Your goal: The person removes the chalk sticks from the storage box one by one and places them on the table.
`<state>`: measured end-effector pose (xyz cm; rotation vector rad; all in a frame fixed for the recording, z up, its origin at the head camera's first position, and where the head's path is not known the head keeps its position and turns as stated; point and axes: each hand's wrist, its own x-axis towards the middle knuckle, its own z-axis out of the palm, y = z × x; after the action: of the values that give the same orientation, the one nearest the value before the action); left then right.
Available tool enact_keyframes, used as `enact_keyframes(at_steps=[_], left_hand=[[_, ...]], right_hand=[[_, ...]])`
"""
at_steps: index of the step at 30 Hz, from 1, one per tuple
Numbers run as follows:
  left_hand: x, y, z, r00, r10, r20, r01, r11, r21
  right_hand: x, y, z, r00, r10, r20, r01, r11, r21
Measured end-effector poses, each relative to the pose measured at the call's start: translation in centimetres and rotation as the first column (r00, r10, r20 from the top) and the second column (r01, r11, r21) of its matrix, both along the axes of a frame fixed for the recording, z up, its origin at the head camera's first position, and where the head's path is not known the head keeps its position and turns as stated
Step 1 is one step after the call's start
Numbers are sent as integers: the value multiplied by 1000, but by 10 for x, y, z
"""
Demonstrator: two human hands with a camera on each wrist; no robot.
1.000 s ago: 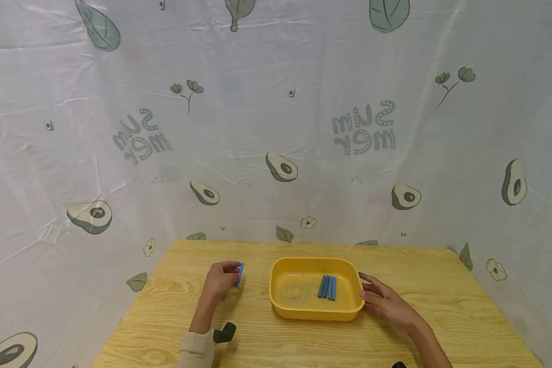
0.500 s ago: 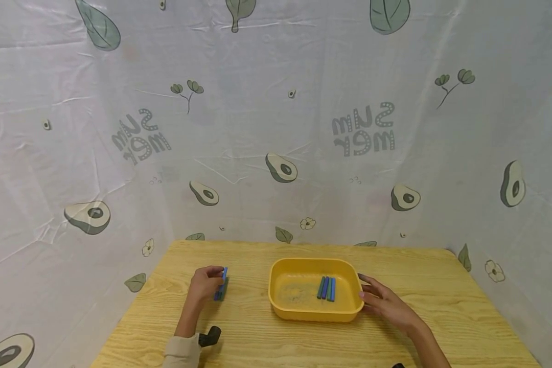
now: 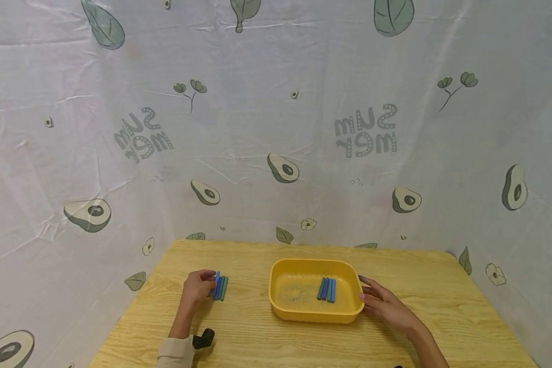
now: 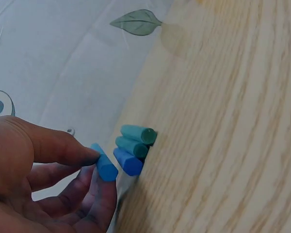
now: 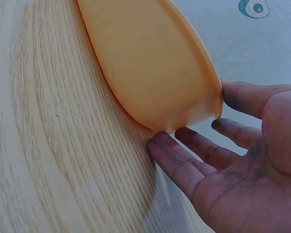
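Note:
My left hand is over the left part of the table, pinching a light blue chalk stick between thumb and fingers. Right beside that stick, a blue chalk stick and two green ones lie side by side on the wood. The yellow tray stands at the middle of the table. Inside it, towards the right, is a row of several blue and green chalk sticks. My right hand touches the tray's right end with spread fingertips, the thumb at its rim.
Dusty smudges mark the left part of the tray's floor. The wood-grain table reaches back to a pale curtain printed with avocados and leaves. A black wrist camera mount sits at my left wrist.
My left hand has moved left with the light blue chalk stick, bringing it down beside the others, which now show more fully. The right hand stays at the tray.

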<state>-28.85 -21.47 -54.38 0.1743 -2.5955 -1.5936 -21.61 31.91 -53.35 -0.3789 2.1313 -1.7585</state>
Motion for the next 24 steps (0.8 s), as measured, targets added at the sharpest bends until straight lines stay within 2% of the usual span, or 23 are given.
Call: enact_keyframes(at_steps=[7, 13, 17, 24], left_hand=[[-1, -2, -3, 1000, 21, 5, -21, 998, -54], [0, -1, 1, 1000, 27, -5, -27, 989, -142], [1, 0, 1, 1000, 19, 11, -16, 984, -179], [2, 0, 1, 1000, 15, 23, -10, 982, -188]], right_hand=[[1, -1, 0, 1000, -17, 2, 17, 1000, 8], [3, -2, 1, 1000, -1, -13, 1, 1000, -3], [2, -1, 1, 1000, 6, -12, -6, 1000, -13], [2, -1, 0, 1000, 16, -11, -16, 1000, -17]])
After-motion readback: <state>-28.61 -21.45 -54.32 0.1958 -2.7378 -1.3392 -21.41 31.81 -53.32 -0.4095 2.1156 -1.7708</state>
